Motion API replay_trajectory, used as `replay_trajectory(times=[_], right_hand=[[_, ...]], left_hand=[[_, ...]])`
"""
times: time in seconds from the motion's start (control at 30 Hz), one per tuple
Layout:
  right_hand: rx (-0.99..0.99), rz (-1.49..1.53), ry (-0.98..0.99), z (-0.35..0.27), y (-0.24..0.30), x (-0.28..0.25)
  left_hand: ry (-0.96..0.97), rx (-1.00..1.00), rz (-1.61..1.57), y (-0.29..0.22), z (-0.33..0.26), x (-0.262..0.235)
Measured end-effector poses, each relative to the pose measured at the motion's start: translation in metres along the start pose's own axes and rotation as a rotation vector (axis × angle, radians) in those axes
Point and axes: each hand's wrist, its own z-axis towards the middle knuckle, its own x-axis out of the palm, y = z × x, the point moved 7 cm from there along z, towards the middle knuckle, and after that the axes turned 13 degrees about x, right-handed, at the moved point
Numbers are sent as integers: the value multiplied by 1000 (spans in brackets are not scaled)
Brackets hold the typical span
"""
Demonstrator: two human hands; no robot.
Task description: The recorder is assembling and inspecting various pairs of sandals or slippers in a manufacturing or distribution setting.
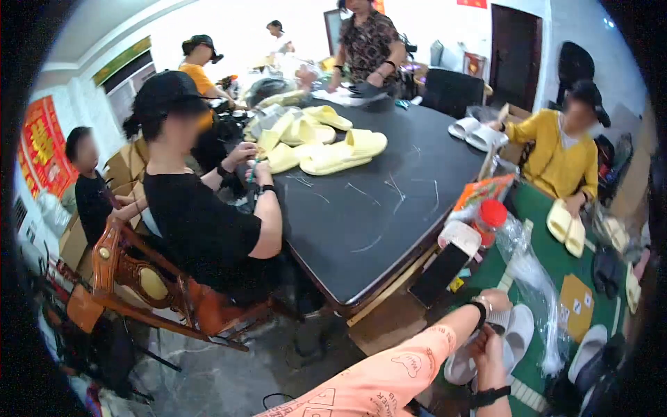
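Observation:
My left arm, in a peach printed sleeve, reaches to the green table at the lower right. My left hand is curled at the top of a pair of white slippers. Just below it, my right hand is closed with the fingertips pinched together, close to a small grey piece between the two hands. What either hand grips is too small and partly covered to make out. The slippers lie under and beside my hands, one of them partly hidden behind my right hand.
A dark table holds a heap of yellow slippers and loose thin ties. Nearer me are a red-lidded jar, clear plastic bags and a brown card. Co-workers sit left and right; one, in yellow, handles yellow slippers.

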Motion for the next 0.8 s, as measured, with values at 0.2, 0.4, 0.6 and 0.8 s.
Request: replay_trajectory(times=[0.2, 0.4, 0.6, 0.8], right_hand=[[-20, -136, -15, -46, 13, 8], [-67, -632, 31, -114, 30, -38], [-466, -1367, -340, -194, 54, -57], [-507, -1648, -620, -210, 56, -76]], left_hand=[[-121, -71, 73, -13, -10, -4], [-169, 98, 308, -22, -16, -6], [-316, 210, 449, -26, -25, -16], [-422, 91, 192, 1, -12, -9]])
